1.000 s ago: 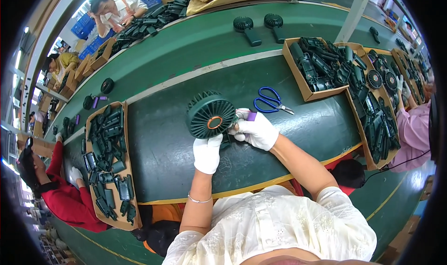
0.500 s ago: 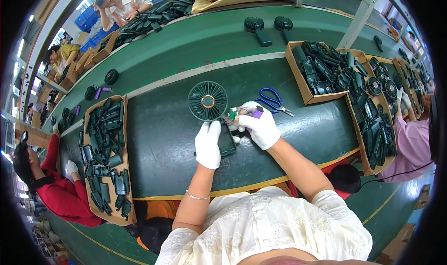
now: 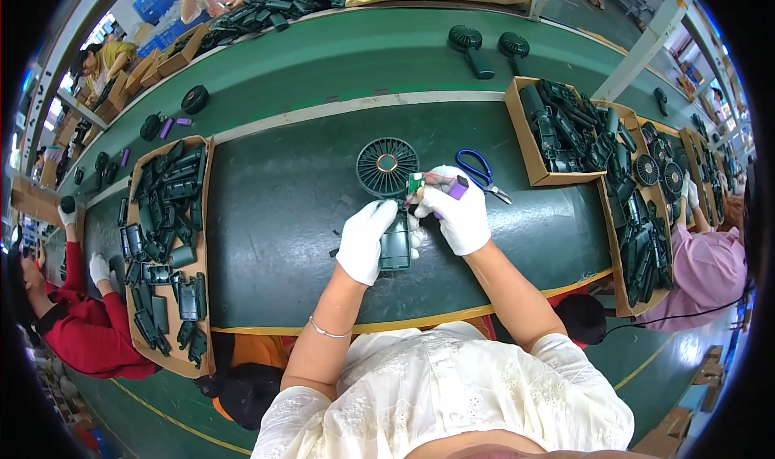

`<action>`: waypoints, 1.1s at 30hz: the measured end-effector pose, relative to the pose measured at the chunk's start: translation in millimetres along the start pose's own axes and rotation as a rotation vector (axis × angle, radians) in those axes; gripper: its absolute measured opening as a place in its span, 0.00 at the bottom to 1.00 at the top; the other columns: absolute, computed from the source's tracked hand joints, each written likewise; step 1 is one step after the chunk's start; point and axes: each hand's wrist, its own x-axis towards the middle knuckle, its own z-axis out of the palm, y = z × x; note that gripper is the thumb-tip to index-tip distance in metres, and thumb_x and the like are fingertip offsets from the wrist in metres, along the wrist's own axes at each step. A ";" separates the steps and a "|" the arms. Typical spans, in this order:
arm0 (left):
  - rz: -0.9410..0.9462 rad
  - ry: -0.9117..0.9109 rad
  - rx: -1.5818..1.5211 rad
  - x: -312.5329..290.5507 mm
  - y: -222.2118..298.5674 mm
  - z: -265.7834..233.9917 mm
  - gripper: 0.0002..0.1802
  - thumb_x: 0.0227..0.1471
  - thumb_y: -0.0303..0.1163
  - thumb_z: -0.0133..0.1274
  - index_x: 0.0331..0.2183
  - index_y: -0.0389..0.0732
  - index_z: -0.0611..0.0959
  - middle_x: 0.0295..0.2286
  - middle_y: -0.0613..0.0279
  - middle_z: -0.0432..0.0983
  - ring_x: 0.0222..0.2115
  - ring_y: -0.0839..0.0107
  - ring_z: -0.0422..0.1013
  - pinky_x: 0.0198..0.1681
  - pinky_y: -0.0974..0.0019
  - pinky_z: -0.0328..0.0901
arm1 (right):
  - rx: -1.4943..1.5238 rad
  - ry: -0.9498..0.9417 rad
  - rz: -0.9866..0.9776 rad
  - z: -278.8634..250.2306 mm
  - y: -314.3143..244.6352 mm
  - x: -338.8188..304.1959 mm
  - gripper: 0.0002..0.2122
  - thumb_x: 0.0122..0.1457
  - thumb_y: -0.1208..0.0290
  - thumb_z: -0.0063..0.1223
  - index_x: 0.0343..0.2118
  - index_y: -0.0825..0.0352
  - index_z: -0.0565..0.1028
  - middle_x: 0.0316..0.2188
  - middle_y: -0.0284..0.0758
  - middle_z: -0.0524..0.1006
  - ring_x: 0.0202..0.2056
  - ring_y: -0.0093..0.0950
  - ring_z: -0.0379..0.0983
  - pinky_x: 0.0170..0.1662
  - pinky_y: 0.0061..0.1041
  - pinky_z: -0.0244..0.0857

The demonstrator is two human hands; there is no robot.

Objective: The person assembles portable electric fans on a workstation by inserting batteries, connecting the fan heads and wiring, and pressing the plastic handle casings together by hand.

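Note:
My gloved left hand [image 3: 365,241] is closed round the dark green handle shell [image 3: 395,239] of a small hand-held fan. The round slotted fan head [image 3: 387,167] with a copper-coloured ring lies at the shell's far end. In my gloved right hand [image 3: 460,217] is a purple battery [image 3: 458,188], pinched between thumb and fingers. A small green circuit board [image 3: 416,184] with thin wires sits by the right fingertips, close to the fan head. Blue-handled cutters [image 3: 476,168] lie on the table just beyond the right hand.
Cardboard trays of green shells stand at left [image 3: 206,217] and right [image 3: 557,172]. Two assembled fans [image 3: 472,51] rest on the green belt [image 3: 363,55] beyond the pale rail. Purple batteries [image 3: 166,128] lie at far left. Co-workers sit on both sides.
The fan has turned so its open shell faces up more squarely, and the fan head has shifted right in view. My right hand still holds the battery. The whole view has shifted slightly.

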 end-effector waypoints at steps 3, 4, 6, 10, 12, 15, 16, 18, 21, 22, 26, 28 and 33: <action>-0.047 0.039 0.058 2.6 -0.6 -7.7 0.17 0.62 0.39 0.48 0.43 0.34 0.77 0.32 0.51 0.79 0.26 0.63 0.78 0.26 0.61 0.76 | -0.218 -0.137 0.083 2.4 -9.5 -2.5 0.10 0.55 0.82 0.58 0.41 0.74 0.76 0.33 0.42 0.80 0.31 0.25 0.78 0.34 0.23 0.73; -0.057 0.026 0.080 3.9 -2.0 -10.2 0.17 0.62 0.39 0.47 0.43 0.34 0.77 0.32 0.51 0.79 0.26 0.63 0.78 0.26 0.61 0.76 | -0.295 -0.148 0.102 4.1 -10.5 -2.8 0.09 0.56 0.81 0.58 0.40 0.74 0.77 0.34 0.40 0.80 0.31 0.24 0.77 0.34 0.22 0.72; -0.059 -0.006 0.048 6.1 -10.8 -17.5 0.18 0.63 0.41 0.45 0.43 0.34 0.77 0.32 0.50 0.78 0.26 0.62 0.78 0.26 0.60 0.76 | -0.374 -0.165 0.128 7.7 -9.2 -3.6 0.08 0.56 0.81 0.58 0.39 0.73 0.78 0.34 0.38 0.80 0.30 0.23 0.77 0.34 0.21 0.71; -0.135 0.011 -0.051 12.7 -9.5 -18.8 0.21 0.64 0.43 0.43 0.42 0.34 0.77 0.31 0.49 0.78 0.25 0.60 0.78 0.26 0.58 0.77 | -0.650 -0.256 -0.200 0.8 1.7 2.0 0.08 0.56 0.82 0.59 0.39 0.70 0.80 0.35 0.34 0.78 0.29 0.22 0.76 0.34 0.20 0.70; -0.158 0.005 -0.085 14.8 -8.1 -21.9 0.21 0.64 0.44 0.43 0.42 0.33 0.77 0.31 0.49 0.78 0.25 0.60 0.78 0.27 0.57 0.77 | -0.786 -0.273 -0.329 -4.9 5.7 3.8 0.08 0.55 0.82 0.59 0.38 0.69 0.80 0.35 0.34 0.77 0.29 0.22 0.76 0.34 0.20 0.69; -0.178 0.000 -0.124 15.5 -9.6 -25.2 0.23 0.65 0.44 0.43 0.42 0.31 0.77 0.31 0.49 0.78 0.25 0.58 0.78 0.27 0.56 0.77 | -0.785 -0.327 -0.309 -6.2 9.3 4.9 0.08 0.55 0.84 0.59 0.38 0.69 0.80 0.34 0.35 0.76 0.29 0.22 0.75 0.35 0.21 0.69; -0.167 0.014 -0.102 14.6 -8.8 -23.9 0.23 0.65 0.44 0.43 0.42 0.31 0.77 0.31 0.48 0.78 0.25 0.58 0.78 0.27 0.55 0.77 | -0.789 -0.326 -0.317 -6.8 11.9 4.2 0.08 0.54 0.85 0.58 0.38 0.69 0.80 0.34 0.35 0.76 0.29 0.22 0.75 0.35 0.21 0.69; -0.158 0.027 -0.086 15.1 -9.9 -22.8 0.23 0.65 0.44 0.42 0.43 0.31 0.77 0.31 0.48 0.78 0.25 0.57 0.78 0.28 0.55 0.77 | -0.798 -0.326 -0.322 -9.1 16.3 4.0 0.09 0.54 0.85 0.58 0.38 0.69 0.80 0.34 0.34 0.76 0.28 0.22 0.75 0.34 0.21 0.69; -0.140 0.028 -0.109 11.0 -8.4 -21.9 0.23 0.65 0.43 0.42 0.43 0.30 0.77 0.32 0.46 0.78 0.26 0.56 0.78 0.30 0.54 0.77 | -0.812 -0.343 -0.367 -7.0 18.2 2.6 0.09 0.53 0.86 0.59 0.37 0.68 0.80 0.32 0.34 0.76 0.29 0.24 0.75 0.34 0.22 0.69; -0.151 0.025 -0.115 11.2 -7.6 -22.3 0.23 0.65 0.42 0.42 0.43 0.30 0.77 0.33 0.45 0.78 0.27 0.55 0.78 0.31 0.53 0.77 | -0.861 -0.336 -0.451 -5.6 17.8 2.3 0.10 0.52 0.85 0.60 0.37 0.67 0.80 0.32 0.35 0.76 0.31 0.26 0.75 0.34 0.23 0.69; -0.153 0.015 -0.147 14.3 -11.9 -26.1 0.22 0.65 0.40 0.42 0.43 0.29 0.76 0.34 0.43 0.78 0.29 0.54 0.78 0.33 0.51 0.78 | -0.950 -0.327 -0.504 -6.6 18.9 0.9 0.12 0.48 0.85 0.62 0.37 0.65 0.80 0.32 0.37 0.77 0.35 0.32 0.76 0.36 0.27 0.70; -0.148 0.025 -0.159 14.5 -11.8 -24.9 0.21 0.65 0.40 0.42 0.43 0.29 0.75 0.34 0.45 0.78 0.29 0.54 0.79 0.33 0.50 0.78 | -1.017 -0.340 -0.563 -4.3 14.4 0.5 0.13 0.46 0.85 0.62 0.36 0.65 0.80 0.33 0.37 0.77 0.35 0.34 0.76 0.37 0.29 0.70; -0.123 0.029 -0.196 18.1 -13.4 -27.7 0.19 0.64 0.38 0.43 0.43 0.29 0.74 0.35 0.46 0.77 0.30 0.52 0.79 0.33 0.47 0.78 | -1.154 -0.344 -0.717 0.4 14.7 0.6 0.14 0.40 0.83 0.59 0.34 0.62 0.78 0.33 0.35 0.77 0.36 0.37 0.74 0.39 0.33 0.70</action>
